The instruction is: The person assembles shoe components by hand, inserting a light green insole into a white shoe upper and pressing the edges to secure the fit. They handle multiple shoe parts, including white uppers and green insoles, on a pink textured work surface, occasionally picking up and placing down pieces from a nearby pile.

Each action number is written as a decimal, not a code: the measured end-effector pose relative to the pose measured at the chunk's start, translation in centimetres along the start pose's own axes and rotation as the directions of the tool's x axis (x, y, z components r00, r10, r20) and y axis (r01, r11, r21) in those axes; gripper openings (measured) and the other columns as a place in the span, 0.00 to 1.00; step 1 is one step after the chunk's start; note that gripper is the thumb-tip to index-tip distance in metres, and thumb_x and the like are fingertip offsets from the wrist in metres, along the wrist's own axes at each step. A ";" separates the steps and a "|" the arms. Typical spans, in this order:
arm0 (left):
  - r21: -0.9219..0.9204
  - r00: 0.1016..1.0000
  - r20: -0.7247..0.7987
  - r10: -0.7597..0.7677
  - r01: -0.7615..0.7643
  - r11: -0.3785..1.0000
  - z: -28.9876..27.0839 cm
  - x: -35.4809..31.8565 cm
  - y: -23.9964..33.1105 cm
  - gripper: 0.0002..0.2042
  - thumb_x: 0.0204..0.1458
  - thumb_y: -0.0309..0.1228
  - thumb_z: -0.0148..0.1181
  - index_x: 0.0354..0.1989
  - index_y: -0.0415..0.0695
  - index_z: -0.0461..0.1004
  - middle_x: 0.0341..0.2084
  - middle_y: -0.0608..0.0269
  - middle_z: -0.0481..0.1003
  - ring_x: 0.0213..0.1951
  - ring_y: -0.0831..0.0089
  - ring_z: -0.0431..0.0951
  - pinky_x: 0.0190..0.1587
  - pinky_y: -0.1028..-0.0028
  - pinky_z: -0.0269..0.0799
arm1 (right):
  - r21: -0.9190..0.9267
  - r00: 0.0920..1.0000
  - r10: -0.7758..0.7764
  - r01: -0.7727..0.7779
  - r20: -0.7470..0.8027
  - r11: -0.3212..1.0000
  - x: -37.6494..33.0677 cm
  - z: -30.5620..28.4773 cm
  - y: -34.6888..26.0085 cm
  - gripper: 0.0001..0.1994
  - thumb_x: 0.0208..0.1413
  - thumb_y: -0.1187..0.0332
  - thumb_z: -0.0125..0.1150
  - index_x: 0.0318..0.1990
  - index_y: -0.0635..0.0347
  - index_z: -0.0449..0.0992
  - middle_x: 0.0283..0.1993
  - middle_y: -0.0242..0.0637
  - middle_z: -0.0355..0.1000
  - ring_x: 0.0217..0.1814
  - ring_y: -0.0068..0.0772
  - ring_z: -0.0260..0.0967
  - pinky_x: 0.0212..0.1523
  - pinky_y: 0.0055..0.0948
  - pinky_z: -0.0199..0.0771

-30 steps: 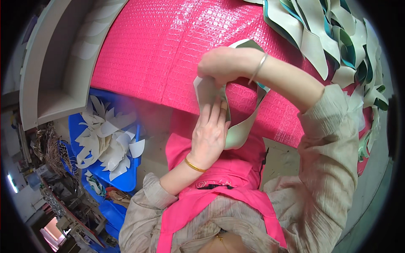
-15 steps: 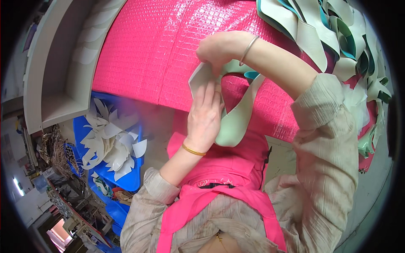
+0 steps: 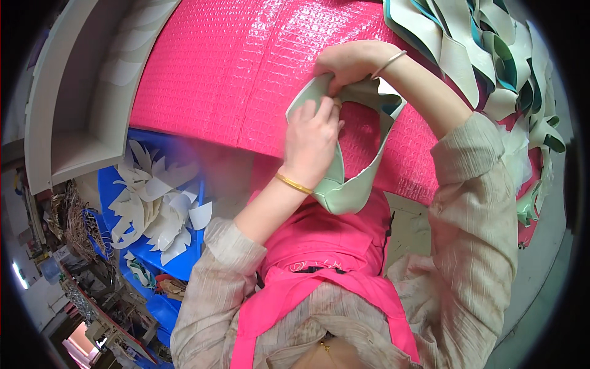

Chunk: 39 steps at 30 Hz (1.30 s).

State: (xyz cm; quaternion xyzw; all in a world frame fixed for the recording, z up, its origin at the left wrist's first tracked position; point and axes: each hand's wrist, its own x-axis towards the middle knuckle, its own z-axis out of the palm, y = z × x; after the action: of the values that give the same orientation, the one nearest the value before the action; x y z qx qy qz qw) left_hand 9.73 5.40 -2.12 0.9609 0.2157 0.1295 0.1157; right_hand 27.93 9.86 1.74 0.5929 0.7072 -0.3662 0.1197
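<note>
A pale green shoe upper [image 3: 345, 195] forms a loop over the near edge of the pink-covered table, its toe end toward my pink apron. At its far end my right hand [image 3: 355, 60], with a silver bangle on the wrist, has closed its fingers on the upper's edge. My left hand [image 3: 310, 142], wearing a gold bangle, is curled against the left side of the upper, its fingertips by my right fingers. The upper's inside, pale green with a bit of teal, shows between the hands. What lies under my left fingers is hidden.
Several cream and green shoe uppers [image 3: 458, 58] are piled at the far right. A grey open-fronted tray [image 3: 58, 123] flanks the table on the left, pale cut pieces along it. Below, white curved pieces [image 3: 161, 206] lie on a blue stool [image 3: 184, 265]. Pink quilted sheeting [image 3: 203, 80] covers the table.
The upper has opened wider and shifted slightly right. My left hand has gone from flat fingers to curled ones, moving up and right. My right hand has also moved right.
</note>
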 end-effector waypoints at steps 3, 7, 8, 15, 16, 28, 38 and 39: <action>0.050 0.987 -0.124 0.098 -0.093 0.994 0.7 0.3 -0.5 0.18 0.42 0.29 0.58 0.44 0.39 0.69 0.42 0.57 0.67 0.43 0.63 0.66 0.46 0.69 0.65 | -0.021 0.995 0.085 -0.086 -0.045 0.996 -1.1 -0.2 -0.2 0.20 0.37 0.65 0.64 0.41 0.63 0.73 0.34 0.47 0.73 0.35 0.44 0.72 0.34 0.37 0.72; -0.112 0.983 -0.121 0.139 -0.153 0.982 0.8 0.9 -1.5 0.18 0.42 0.31 0.58 0.43 0.38 0.69 0.40 0.58 0.67 0.43 0.63 0.67 0.47 0.67 0.64 | 0.058 0.994 0.087 -0.083 -0.059 0.995 -0.8 0.5 1.8 0.23 0.37 0.64 0.65 0.43 0.65 0.72 0.39 0.49 0.72 0.41 0.45 0.70 0.40 0.35 0.71; -0.129 0.986 -0.096 0.136 -0.148 0.981 0.6 1.0 -1.7 0.18 0.42 0.31 0.58 0.43 0.38 0.69 0.40 0.58 0.67 0.43 0.63 0.67 0.47 0.67 0.64 | 0.070 0.993 0.069 -0.063 -0.094 0.996 -0.6 0.5 1.9 0.22 0.38 0.63 0.65 0.43 0.65 0.72 0.37 0.46 0.72 0.41 0.38 0.71 0.41 0.30 0.70; -0.364 0.962 -0.101 0.255 -0.274 0.890 -0.9 -1.5 -2.7 0.16 0.45 0.36 0.58 0.40 0.42 0.71 0.33 0.58 0.67 0.40 0.64 0.67 0.45 0.66 0.62 | 0.863 0.940 0.125 0.231 -0.316 0.450 -8.5 5.1 1.2 0.30 0.40 0.68 0.66 0.52 0.68 0.64 0.43 0.37 0.70 0.43 0.24 0.66 0.46 0.25 0.66; -0.523 0.878 0.084 0.471 -0.364 0.771 -2.4 -1.7 -2.8 0.14 0.46 0.37 0.57 0.37 0.41 0.71 0.32 0.57 0.68 0.40 0.62 0.68 0.46 0.65 0.62 | 0.712 0.853 0.142 0.314 -0.502 0.628 -7.6 6.9 0.7 0.27 0.39 0.70 0.67 0.50 0.67 0.67 0.41 0.37 0.71 0.43 0.23 0.66 0.45 0.26 0.66; -0.213 0.994 -0.067 0.085 -0.097 0.972 1.2 -2.2 2.1 0.23 0.40 0.26 0.58 0.46 0.30 0.64 0.45 0.48 0.65 0.51 0.56 0.63 0.51 0.68 0.64 | 0.150 0.928 -0.016 0.078 -0.373 0.986 -5.4 3.8 1.3 0.12 0.39 0.72 0.63 0.33 0.66 0.70 0.25 0.51 0.69 0.31 0.52 0.69 0.33 0.41 0.67; -0.009 0.993 0.050 0.108 -0.108 0.994 1.0 0.1 2.4 0.21 0.41 0.29 0.58 0.46 0.35 0.66 0.39 0.57 0.66 0.40 0.66 0.67 0.44 0.71 0.66 | -0.140 0.936 -0.078 0.031 -0.344 0.990 -5.1 3.7 1.3 0.13 0.42 0.68 0.62 0.34 0.66 0.69 0.25 0.50 0.70 0.31 0.53 0.69 0.33 0.43 0.67; 0.035 0.988 -0.026 0.153 -0.152 0.988 1.4 0.3 2.3 0.20 0.41 0.29 0.58 0.45 0.35 0.67 0.38 0.58 0.66 0.39 0.66 0.67 0.43 0.71 0.66 | -0.127 0.939 -0.070 0.029 -0.335 0.991 -5.1 3.7 1.4 0.13 0.42 0.68 0.62 0.34 0.66 0.69 0.25 0.50 0.70 0.31 0.53 0.69 0.33 0.43 0.67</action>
State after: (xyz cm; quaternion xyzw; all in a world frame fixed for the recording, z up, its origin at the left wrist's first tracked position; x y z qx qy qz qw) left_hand 11.33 3.29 -2.71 0.9744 0.1455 0.1479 0.0866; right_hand 29.63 3.60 1.67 0.6208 0.7526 -0.2183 0.0224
